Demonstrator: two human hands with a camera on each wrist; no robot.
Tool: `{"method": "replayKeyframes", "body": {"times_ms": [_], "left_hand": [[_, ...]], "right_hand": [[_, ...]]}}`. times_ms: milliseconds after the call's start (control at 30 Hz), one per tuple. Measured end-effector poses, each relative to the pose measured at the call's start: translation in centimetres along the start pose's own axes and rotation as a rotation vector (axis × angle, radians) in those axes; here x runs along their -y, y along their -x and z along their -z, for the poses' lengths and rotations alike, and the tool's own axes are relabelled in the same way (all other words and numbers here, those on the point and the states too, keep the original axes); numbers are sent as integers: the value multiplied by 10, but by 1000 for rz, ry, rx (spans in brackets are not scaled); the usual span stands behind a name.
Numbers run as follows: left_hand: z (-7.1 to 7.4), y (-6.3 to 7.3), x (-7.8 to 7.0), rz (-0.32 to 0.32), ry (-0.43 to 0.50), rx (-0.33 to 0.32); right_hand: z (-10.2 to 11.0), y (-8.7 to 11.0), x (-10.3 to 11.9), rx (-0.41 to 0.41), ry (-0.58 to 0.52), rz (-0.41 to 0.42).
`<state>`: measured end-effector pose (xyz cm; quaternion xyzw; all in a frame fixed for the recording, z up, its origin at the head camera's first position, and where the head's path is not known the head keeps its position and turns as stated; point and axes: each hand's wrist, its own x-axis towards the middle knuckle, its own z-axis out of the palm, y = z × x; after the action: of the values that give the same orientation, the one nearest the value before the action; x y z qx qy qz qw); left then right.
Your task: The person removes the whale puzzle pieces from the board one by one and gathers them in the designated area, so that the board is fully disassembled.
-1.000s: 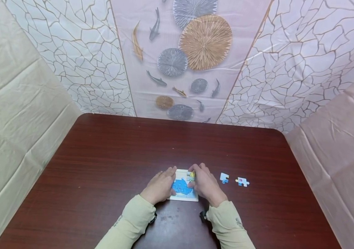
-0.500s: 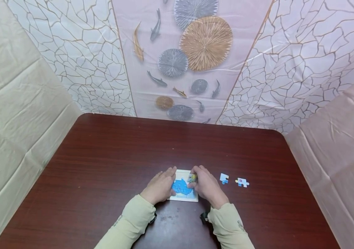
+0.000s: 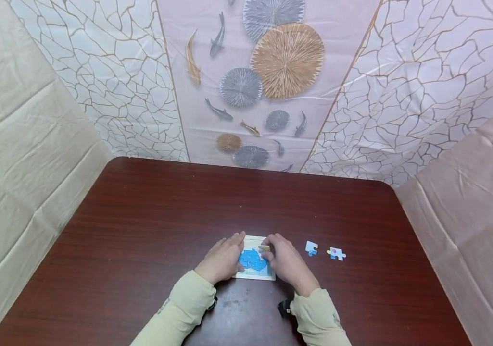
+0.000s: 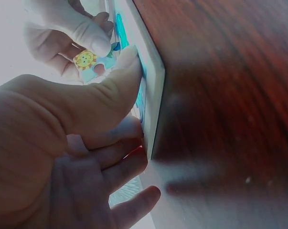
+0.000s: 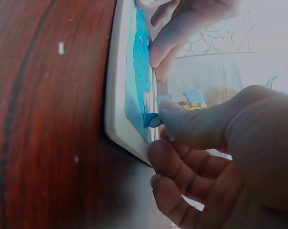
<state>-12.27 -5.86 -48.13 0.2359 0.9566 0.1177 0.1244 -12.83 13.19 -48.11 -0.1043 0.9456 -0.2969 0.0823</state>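
Observation:
A small jigsaw puzzle tray (image 3: pixel 252 277) with a pale rim and a blue animal picture lies on the table. Along its left side, my left hand (image 3: pixel 222 258) grips the edge, thumb over the picture and fingers at the rim. My right hand (image 3: pixel 289 262) pinches a jigsaw piece (image 4: pixel 85 59) with a smiling sun between thumb and fingers. In the head view this piece is tilted over the upper right part of the tray. The right wrist view shows the blue picture (image 5: pixel 141 62) beside the right thumb; fingers partly cover the piece.
Two loose jigsaw pieces rest on the table right of the right hand: a white-and-blue one (image 3: pixel 311 248) and one with a pink swirl (image 3: pixel 336 253). The dark reddish wood table (image 3: pixel 164 206) meets patterned cloth (image 3: pixel 246 115) at the back.
The right hand has tipped the sun piece up from facing the head camera to nearly edge-on, shifting it slightly toward the near side. The left hand keeps its place on the tray.

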Motion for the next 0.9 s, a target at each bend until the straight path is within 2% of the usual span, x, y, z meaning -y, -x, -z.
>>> {"method": "replayKeyframes", "body": {"times_ms": [167, 400, 567, 767, 900], "left_hand": [[0, 0, 0, 0, 0, -1], [1, 1, -1, -2, 31, 5], [1, 2, -1, -9, 28, -8], [0, 3, -2, -11, 29, -5], [0, 2, -2, -23, 13, -25]], "right_hand": [[1, 3, -3, -53, -91, -5], [16, 15, -15, -191, -177, 28], [40, 28, -29, -294, -176, -40], [73, 46, -57, -528, -109, -98], [96, 59, -77, -627, -56, -203]]}}
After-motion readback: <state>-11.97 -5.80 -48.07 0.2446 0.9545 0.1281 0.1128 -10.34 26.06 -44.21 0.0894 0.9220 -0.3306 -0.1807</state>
